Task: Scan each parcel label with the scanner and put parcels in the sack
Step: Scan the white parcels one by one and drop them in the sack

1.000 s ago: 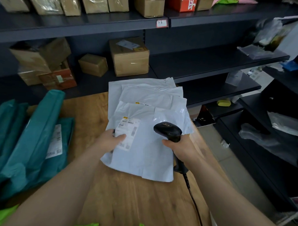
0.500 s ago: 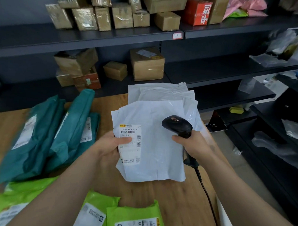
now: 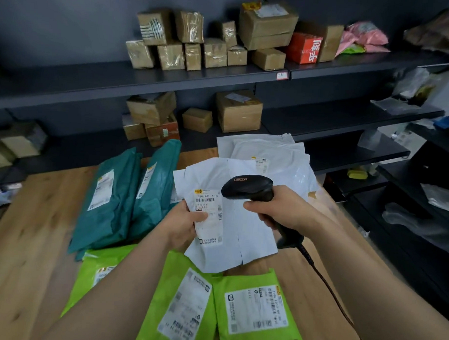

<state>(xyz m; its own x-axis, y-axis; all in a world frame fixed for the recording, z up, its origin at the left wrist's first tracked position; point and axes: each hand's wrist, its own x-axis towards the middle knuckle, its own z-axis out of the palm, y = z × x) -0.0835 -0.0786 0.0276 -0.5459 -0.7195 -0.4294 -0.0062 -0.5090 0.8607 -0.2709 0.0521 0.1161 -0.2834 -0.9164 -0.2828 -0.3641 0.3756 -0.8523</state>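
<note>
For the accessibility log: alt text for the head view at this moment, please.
The left hand holds a white plastic mailer parcel up by its printed label, while the right hand grips a black corded handheld scanner held over it. On the wooden table lie teal mailers, lime-green mailers and white mailers.

Shipping label (image 3: 208, 215) on the white parcel (image 3: 251, 234): top line reads "184A A601 17 01", first character uncertain. Barcodes sit beneath it, and the finer print is illegible.

Red box (image 3: 303, 48) on the upper shelf (image 3: 170, 76): white characters "平刻", turned sideways.

Scanner (image 3: 247, 188): orange logo on the head, not legible.

Printed label (image 3: 255, 310) on the green parcel (image 3: 239, 285): code appears to begin "210A", and the rest is blurred.

Shelf-edge tag (image 3: 282, 75): too small to read.
</note>
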